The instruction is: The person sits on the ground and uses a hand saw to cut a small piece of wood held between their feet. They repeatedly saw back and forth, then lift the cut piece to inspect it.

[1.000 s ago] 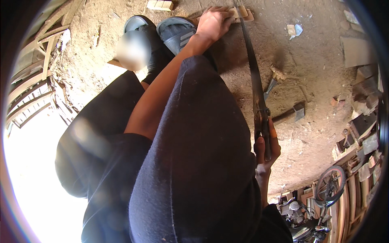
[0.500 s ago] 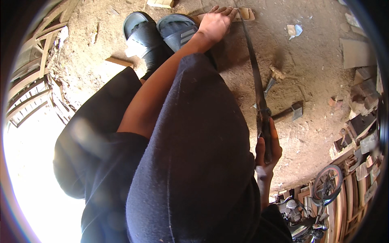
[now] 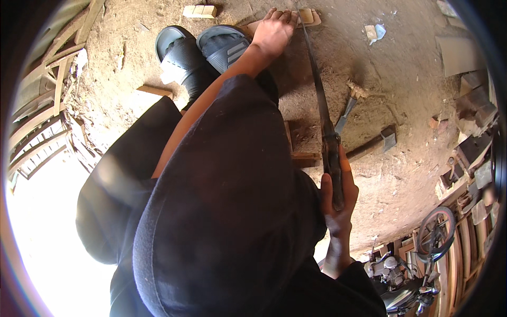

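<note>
Left hand [image 3: 273, 35] still on board [image 3: 317, 18], fingers slightly apart; right hand [image 3: 339, 187] stays clamped on handle [image 3: 332, 168] of long blade [image 3: 317, 87]. Brown wood [image 3: 306, 159] (partly behind knee [image 3: 240, 105]) now shows.

– From where is the scene viewed?
– It is taken from the wearer's head, through the left of two fisheye cameras worn side by side.
– Which way is it faced?
– Down at the ground [image 3: 393, 185]; the trousered legs [image 3: 222, 185] are shown close, the left hand [image 3: 273, 35] farther off, and straight edges are bent toward the dark rim.
</note>
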### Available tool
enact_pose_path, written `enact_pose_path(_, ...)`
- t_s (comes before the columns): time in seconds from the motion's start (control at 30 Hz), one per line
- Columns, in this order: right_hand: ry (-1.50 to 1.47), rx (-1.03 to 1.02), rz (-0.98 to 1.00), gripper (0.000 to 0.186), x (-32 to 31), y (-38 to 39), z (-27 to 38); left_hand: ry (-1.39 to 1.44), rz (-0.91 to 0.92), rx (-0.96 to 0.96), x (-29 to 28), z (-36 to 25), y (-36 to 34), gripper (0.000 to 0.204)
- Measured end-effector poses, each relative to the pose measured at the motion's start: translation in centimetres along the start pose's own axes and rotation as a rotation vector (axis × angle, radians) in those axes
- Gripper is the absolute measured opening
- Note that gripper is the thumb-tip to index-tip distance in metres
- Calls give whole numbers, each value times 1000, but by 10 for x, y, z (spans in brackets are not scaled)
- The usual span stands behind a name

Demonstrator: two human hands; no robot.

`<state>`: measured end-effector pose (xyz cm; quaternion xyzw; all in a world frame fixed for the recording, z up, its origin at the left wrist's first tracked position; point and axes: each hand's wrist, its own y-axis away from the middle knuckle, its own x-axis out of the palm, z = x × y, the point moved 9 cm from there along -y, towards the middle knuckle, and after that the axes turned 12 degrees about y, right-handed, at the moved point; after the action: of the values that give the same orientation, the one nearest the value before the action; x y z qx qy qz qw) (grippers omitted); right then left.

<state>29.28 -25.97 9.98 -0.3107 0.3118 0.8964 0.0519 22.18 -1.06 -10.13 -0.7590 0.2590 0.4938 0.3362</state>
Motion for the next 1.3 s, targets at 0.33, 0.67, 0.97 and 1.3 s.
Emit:
enact_pose_path(0.33, -27, -32, 7, 52, 7, -9, -1, -1, 129, -41, -1, 4, -5, 42)
enact_pose_path(0.67, -12, -111, -35, 47, -3, -20, -7, 416, 45, -207, -5, 23, -2, 27)
enact_pose_path(0.97, -77, -20, 12, 46, 8, -44, -3, 214, 269, -295, -2, 27, -2, 18)
enact_pose_path(1.3, -22, 39, 62, 46, 9, -43, -15, 283, 162, -238, -1, 22, -1, 28)
